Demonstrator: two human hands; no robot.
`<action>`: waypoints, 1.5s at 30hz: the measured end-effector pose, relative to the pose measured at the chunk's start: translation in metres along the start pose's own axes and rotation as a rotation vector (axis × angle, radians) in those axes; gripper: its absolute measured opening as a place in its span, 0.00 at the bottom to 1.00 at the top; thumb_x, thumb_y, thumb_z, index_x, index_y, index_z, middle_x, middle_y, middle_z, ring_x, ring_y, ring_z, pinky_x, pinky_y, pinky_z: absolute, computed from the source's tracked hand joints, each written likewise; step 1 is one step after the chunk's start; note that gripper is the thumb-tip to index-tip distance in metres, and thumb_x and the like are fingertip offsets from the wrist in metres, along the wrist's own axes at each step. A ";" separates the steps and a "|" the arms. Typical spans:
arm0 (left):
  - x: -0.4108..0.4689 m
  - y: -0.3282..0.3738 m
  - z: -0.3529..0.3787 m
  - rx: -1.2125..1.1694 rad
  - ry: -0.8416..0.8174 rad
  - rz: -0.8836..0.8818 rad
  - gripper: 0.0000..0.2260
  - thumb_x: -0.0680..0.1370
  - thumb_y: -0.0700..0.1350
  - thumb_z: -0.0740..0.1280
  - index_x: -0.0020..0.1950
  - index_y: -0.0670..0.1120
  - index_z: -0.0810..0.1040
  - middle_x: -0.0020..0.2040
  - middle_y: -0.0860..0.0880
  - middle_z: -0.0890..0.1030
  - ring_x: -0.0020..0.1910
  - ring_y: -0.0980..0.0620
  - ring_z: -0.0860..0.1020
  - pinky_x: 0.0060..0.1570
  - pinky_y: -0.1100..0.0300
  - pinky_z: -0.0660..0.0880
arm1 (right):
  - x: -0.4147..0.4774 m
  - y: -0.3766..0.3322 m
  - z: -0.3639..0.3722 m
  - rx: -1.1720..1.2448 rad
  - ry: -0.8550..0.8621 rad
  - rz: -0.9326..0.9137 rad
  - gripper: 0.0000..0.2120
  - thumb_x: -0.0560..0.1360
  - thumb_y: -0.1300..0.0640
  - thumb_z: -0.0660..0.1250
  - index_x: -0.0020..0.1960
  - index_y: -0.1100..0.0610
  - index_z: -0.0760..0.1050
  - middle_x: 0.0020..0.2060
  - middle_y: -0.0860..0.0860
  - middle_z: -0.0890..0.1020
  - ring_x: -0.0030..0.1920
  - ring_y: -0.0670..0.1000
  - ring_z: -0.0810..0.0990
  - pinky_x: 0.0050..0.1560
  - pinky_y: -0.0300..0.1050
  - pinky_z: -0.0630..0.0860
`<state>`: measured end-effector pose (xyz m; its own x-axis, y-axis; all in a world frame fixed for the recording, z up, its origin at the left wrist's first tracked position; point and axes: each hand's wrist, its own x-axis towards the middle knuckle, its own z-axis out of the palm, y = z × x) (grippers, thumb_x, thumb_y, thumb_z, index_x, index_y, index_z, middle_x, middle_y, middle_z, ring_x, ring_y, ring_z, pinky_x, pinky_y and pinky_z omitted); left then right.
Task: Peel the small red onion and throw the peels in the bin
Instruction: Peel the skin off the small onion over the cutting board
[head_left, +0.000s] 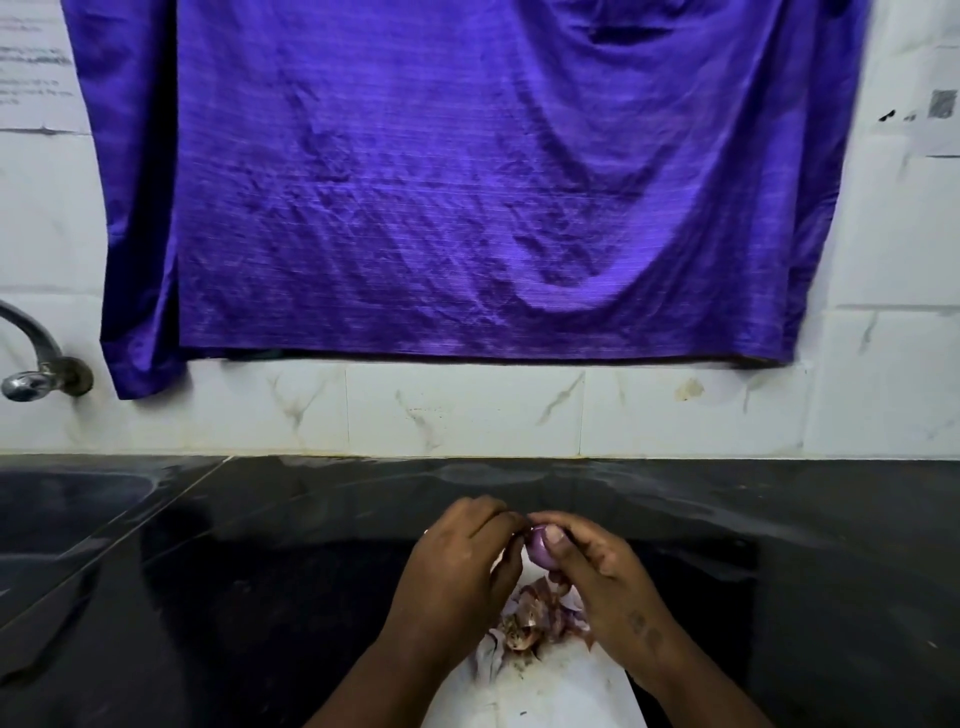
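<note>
Small red onion (537, 546) held at lower centre of frame, above black worktop (234, 571), pinched between both hands. Right hand (597, 577): grip clenched on the onion, thumb pressed on its near face, forefinger arched over the top. Left hand (462, 558): fingertips closed at the onion's upper left edge, apparently nipping a strip of skin; strip itself too small to confirm.

Step in hand, by judgement: stripping remaining outer skin. To do well: steady the bulb with the right hand, catch the loose edge with a nail, pull along the curve from tip toward root, rotate the bulb a little between pulls. Keep hands over the white sheet (545, 691) so fragments fall on it, easing later transfer to the bin. Bin not in view.

Appearance of onion: visible face glossy, smooth, pale purple, mostly bare of papery skin; far side hidden by fingers.

Peels (535, 618): loose pile of dry brownish-pink flakes directly below the hands, lying on the white sheet, apart from the onion.

Upper frame: purple cloth (467, 182) hanging on tiled wall; tap (36, 364) at left edge.
</note>
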<state>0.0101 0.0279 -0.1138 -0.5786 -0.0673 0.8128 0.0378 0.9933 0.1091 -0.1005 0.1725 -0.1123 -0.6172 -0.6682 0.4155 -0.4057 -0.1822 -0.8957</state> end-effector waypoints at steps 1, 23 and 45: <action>0.000 0.003 -0.001 -0.091 -0.002 -0.088 0.08 0.81 0.48 0.67 0.61 0.54 0.80 0.54 0.58 0.81 0.51 0.59 0.78 0.47 0.60 0.79 | 0.001 0.001 0.000 0.011 0.011 0.003 0.12 0.78 0.49 0.66 0.58 0.49 0.83 0.53 0.45 0.87 0.54 0.43 0.85 0.53 0.38 0.80; -0.003 0.008 0.006 -0.267 -0.118 -0.225 0.20 0.74 0.43 0.75 0.62 0.58 0.76 0.57 0.63 0.77 0.56 0.62 0.77 0.54 0.65 0.76 | -0.001 -0.001 -0.004 -0.095 0.096 -0.025 0.05 0.77 0.59 0.73 0.48 0.49 0.83 0.46 0.49 0.87 0.50 0.50 0.86 0.50 0.45 0.82; -0.001 0.006 0.003 -0.252 -0.243 -0.246 0.22 0.76 0.49 0.72 0.69 0.59 0.72 0.65 0.64 0.73 0.64 0.62 0.72 0.61 0.65 0.73 | -0.004 -0.006 -0.007 -1.066 -0.043 -0.279 0.09 0.79 0.44 0.51 0.42 0.42 0.65 0.39 0.40 0.76 0.43 0.44 0.77 0.48 0.45 0.65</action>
<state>0.0086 0.0342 -0.1155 -0.7692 -0.2450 0.5902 0.0552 0.8947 0.4433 -0.1006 0.1815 -0.1071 -0.3977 -0.7288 0.5573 -0.9135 0.3712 -0.1664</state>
